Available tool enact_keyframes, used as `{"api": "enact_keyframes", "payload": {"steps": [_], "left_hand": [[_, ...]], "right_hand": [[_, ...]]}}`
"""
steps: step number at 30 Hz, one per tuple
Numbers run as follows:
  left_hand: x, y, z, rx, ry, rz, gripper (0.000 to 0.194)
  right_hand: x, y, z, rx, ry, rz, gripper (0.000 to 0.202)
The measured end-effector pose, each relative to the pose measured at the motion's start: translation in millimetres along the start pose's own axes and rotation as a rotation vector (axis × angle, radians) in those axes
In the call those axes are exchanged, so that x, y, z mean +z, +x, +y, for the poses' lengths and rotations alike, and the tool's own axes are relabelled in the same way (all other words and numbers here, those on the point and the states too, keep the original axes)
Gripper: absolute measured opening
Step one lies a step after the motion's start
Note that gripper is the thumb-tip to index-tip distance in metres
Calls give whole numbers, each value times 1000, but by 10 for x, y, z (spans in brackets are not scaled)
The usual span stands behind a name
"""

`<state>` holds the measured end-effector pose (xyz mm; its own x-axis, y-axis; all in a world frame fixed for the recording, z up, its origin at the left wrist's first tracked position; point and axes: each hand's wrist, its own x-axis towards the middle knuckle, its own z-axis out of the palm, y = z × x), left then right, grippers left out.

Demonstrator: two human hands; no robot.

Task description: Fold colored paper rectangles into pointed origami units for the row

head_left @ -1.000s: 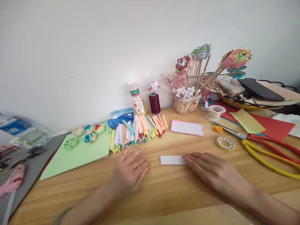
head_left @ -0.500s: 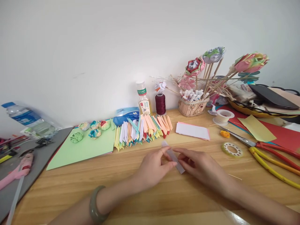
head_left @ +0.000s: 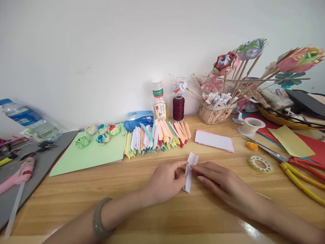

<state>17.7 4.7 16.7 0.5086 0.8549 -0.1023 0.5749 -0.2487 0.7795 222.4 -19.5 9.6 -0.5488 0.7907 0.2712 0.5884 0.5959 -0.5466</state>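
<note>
A narrow white paper strip (head_left: 188, 178) with a lengthwise crease stands partly unfolded between my hands, near the middle of the table. My left hand (head_left: 167, 181) pinches its left edge between thumb and index finger. At the strip's right edge, the fingertips of my right hand (head_left: 220, 181) touch the paper, its fingers extended and slightly apart. Beyond the hands lie a stack of white and pink paper rectangles (head_left: 214, 141) and a row of folded colored paper pieces (head_left: 157, 137).
Folded paper flowers (head_left: 82, 142) rest on green sheets (head_left: 88, 162) at left. Scissors (head_left: 276, 156), a tape roll (head_left: 260, 164) and a white spool (head_left: 251, 126) lie at right. Behind stand a bottle (head_left: 159, 103), maroon thread (head_left: 178, 108) and a basket (head_left: 215, 114).
The strip has turned more upright and opened along its crease. My right hand's fingers have straightened. The camera view has shifted slightly.
</note>
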Motion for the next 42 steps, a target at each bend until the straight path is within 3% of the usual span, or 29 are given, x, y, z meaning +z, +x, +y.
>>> {"api": "enact_keyframes", "payload": {"steps": [4,7,11,13,15,22,26,34,42], "left_hand": [[3,0,20,24,4,26,33],[36,-10,63,21,182,18,32],[73,-6,75,90,334,99,33],[62,4,55,158,332,145,29],[34,15,29,213,318,176,24],[-44,66,-27,174,256,170,22],[-56,80,-46,149,235,99,38],[-115,68,-88,169,101,47,53],[-99,2,-107,164,248,156,39]], "right_hand": [[0,-52,14,20,-120,14,22],[-18,-43,0,-33,-311,29,21],[-74,1,-54,-297,-553,35,31],[-78,21,-72,-444,-564,-10,35],[-52,34,-71,-485,-505,-61,34],[25,107,9,-232,-115,-116,20],[-25,166,57,-195,16,-153,26],[27,199,101,-304,-212,-45,22],[9,244,85,-121,-72,-130,21]]}}
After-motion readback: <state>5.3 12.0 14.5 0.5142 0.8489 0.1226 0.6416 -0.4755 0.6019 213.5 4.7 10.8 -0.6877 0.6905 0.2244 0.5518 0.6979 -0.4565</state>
